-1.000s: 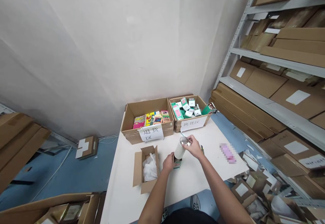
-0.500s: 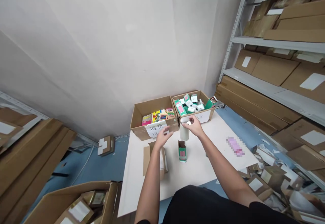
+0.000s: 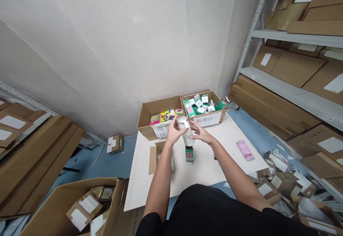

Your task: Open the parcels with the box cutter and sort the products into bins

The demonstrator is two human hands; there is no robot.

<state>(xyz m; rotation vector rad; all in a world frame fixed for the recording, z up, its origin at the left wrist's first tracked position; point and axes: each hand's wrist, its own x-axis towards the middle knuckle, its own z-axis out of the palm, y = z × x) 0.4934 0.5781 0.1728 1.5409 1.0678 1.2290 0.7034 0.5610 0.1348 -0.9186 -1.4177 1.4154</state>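
A white, lidded bottle-like container (image 3: 188, 139) is held slightly tilted above a small green box (image 3: 189, 155) with an open top. Its lower end is at the box's mouth; I cannot tell how far inside it is. My left hand (image 3: 174, 130) is closed around its upper left side, thumb across the front. At the right side, my right hand (image 3: 200, 133) has its thumb and fingertips against the container. On the left, under my left forearm, stands an open brown carton (image 3: 153, 160), partly hidden.
Behind my hands stand two labelled cartons, one (image 3: 146, 114) with colourful packs, the other (image 3: 222, 116) with green-white boxes. A blurred pink item (image 3: 245, 150) lies on the white table (image 3: 206, 175). Shelves (image 3: 284, 38) hold boxes at right; a large parcel carton (image 3: 50, 200) stands lower left.
My left hand has closed on the container from its left side. The container has moved left and down to the green box, with my right hand still at it. The view has shifted slightly.
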